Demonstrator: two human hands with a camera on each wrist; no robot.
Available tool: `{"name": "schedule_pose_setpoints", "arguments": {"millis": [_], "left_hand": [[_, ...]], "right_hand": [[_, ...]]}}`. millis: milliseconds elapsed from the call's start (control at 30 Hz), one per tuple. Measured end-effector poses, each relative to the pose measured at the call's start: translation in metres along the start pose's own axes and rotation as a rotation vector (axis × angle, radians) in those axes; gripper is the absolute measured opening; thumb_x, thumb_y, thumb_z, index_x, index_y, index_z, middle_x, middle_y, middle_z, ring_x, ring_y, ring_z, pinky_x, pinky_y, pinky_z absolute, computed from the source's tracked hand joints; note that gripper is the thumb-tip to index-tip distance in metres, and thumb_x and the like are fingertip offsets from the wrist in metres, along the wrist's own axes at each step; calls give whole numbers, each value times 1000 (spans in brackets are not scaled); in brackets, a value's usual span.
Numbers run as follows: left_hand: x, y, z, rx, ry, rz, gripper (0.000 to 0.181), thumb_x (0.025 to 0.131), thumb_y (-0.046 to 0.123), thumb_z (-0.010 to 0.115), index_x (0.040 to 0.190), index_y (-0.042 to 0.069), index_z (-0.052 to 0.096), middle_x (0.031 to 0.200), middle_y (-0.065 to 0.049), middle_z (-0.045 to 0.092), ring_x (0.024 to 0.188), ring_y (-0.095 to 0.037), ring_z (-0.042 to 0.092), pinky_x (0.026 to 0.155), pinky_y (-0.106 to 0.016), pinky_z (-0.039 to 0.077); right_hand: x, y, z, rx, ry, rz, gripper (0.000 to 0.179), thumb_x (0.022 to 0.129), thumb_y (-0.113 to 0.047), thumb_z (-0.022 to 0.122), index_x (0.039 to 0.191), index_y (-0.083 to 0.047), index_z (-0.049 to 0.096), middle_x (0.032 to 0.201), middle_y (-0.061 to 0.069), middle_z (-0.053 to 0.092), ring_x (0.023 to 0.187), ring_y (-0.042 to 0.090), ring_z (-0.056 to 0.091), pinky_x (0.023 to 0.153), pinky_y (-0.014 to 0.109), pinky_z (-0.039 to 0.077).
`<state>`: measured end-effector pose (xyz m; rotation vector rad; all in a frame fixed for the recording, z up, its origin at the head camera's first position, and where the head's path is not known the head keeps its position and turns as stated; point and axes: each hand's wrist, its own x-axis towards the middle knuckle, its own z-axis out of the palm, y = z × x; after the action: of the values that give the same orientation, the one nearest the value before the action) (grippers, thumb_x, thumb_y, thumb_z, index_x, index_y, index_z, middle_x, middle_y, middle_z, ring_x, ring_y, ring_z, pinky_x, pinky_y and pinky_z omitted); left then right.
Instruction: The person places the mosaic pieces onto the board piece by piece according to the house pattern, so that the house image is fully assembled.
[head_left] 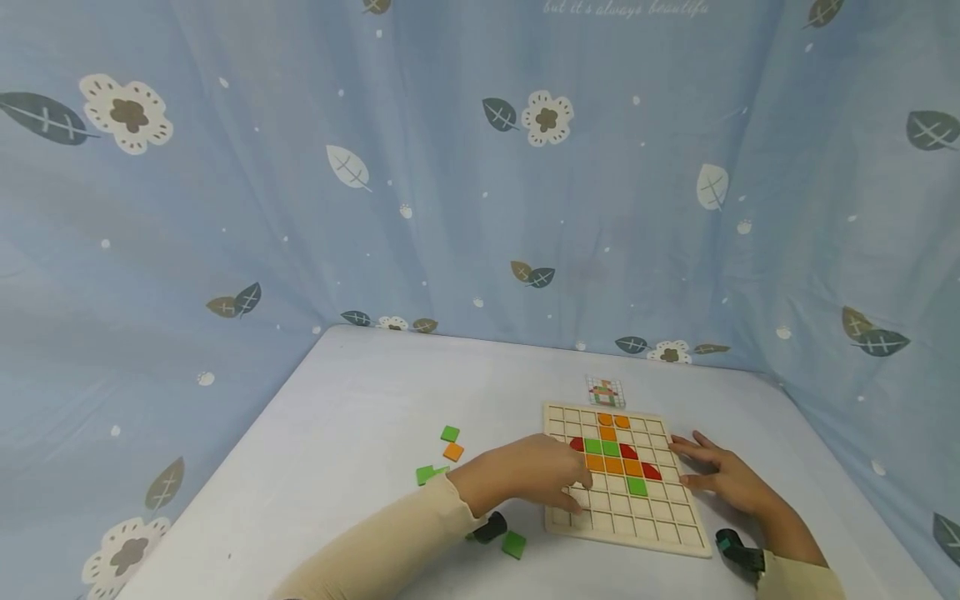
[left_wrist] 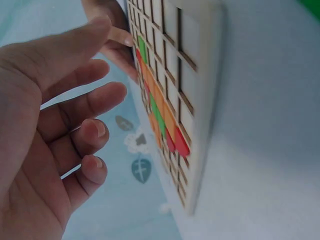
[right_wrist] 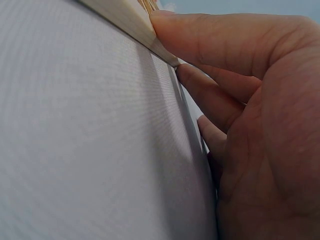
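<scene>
A pale wooden grid board (head_left: 626, 521) lies on the table. It bears orange tiles (head_left: 613, 466), green tiles (head_left: 637, 487) and rounded red pieces (head_left: 652, 472) in its upper and middle squares. Over the board's left side hovers my left hand (head_left: 536, 471), hiding some squares. The left wrist view shows this hand (left_wrist: 55, 115) with loosely bent fingers and nothing between them. At the right edge of the board, my right hand (head_left: 731, 479) rests its fingertips. Its thumb (right_wrist: 200, 37) touches the board's side (right_wrist: 132, 25) in the right wrist view.
Behind the board lies a small pattern card (head_left: 604, 392) with a coloured picture on a grid. Loose green tiles (head_left: 450, 434) and an orange tile (head_left: 453, 452) lie left of the board. Another green tile (head_left: 513, 545) sits near the left forearm. A blue patterned curtain (head_left: 450, 208) hangs behind the table.
</scene>
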<state>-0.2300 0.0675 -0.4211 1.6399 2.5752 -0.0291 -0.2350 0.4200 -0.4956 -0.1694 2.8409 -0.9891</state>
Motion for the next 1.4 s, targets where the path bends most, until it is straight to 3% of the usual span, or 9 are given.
{"name": "schedule_pose_setpoints", "arguments": {"millis": [367,567,833,1100,1400], "left_hand": [[-35,-10,3,-49,8,-9,40,81,47,76,116,28,70,101,20,64,79,8,51,71,-16,43],[-42,-11,5,-72,-29,-37,49,76,53,78,117,30,69,97,19,61,80,7,51,71,-19,43],[-53,-10,12,-114,-80,-93,54,69,56,82,116,33,69,103,21,62,83,7,54,77,-23,46],[-65,-7,17,-115,-63,-71,55,67,52,85,116,33,69,94,22,59,78,8,51,70,-18,42],[-78,-2,22,-109,-72,-94,53,66,51,86,113,33,70,89,22,58,75,7,50,69,-19,42]], "right_hand": [[1,1,0,20,-11,27,73,75,-36,77,136,-4,55,153,29,21,138,55,7,96,77,9],[-1,0,-4,20,-12,19,73,76,-36,77,136,-2,55,152,32,19,138,56,7,96,78,10],[1,4,-1,24,-15,20,74,76,-37,77,137,-3,55,153,29,21,139,54,6,95,78,9],[-1,1,-4,30,-16,20,74,75,-37,78,137,-3,55,153,31,18,137,56,7,95,78,9],[1,1,-2,36,-19,10,74,75,-36,78,136,-2,55,152,29,23,138,55,7,95,78,10]]}}
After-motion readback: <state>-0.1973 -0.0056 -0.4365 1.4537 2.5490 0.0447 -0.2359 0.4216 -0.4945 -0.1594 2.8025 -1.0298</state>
